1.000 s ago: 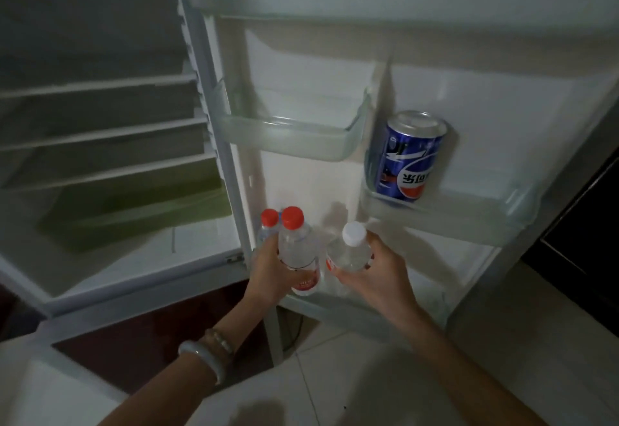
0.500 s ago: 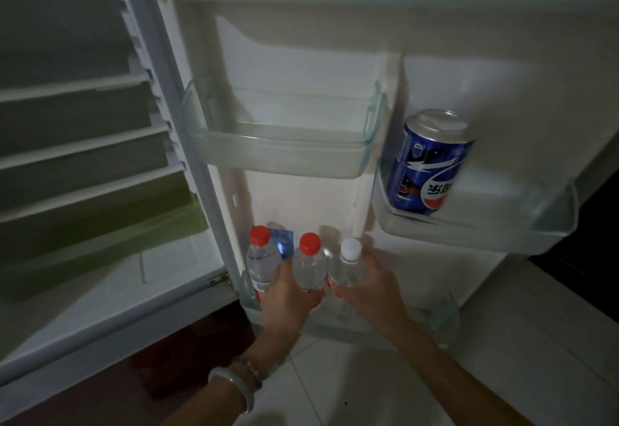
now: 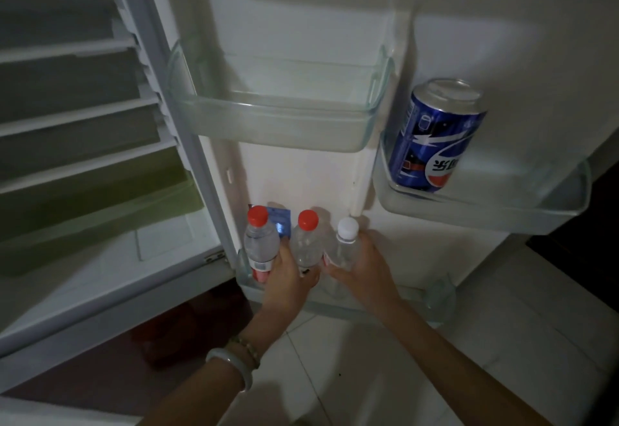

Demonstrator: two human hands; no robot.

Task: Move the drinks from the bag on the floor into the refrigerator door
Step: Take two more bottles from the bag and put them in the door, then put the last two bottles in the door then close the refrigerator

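Two clear water bottles with red caps stand in the bottom door shelf [image 3: 438,295]: the left red-capped bottle [image 3: 260,244] and the middle red-capped bottle [image 3: 306,244]. My left hand [image 3: 288,280] wraps around both from the front. A white-capped clear bottle [image 3: 343,246] stands just right of them, gripped by my right hand [image 3: 363,268]. All three bottles are upright with their bases down in the shelf. A blue Pepsi can [image 3: 435,134] sits in the right middle door bin [image 3: 485,208]. The bag is out of view.
An empty clear door bin [image 3: 278,124] hangs above the bottles. The open fridge interior with white shelves [image 3: 77,114] and a green drawer [image 3: 93,204] lies to the left. Pale floor tiles [image 3: 485,358] spread below. A small blue sticker [image 3: 279,221] sits behind the bottles.
Both hands lowered the three bottles down into the bottom door shelf. The view moved closer to the door and tilted downward.
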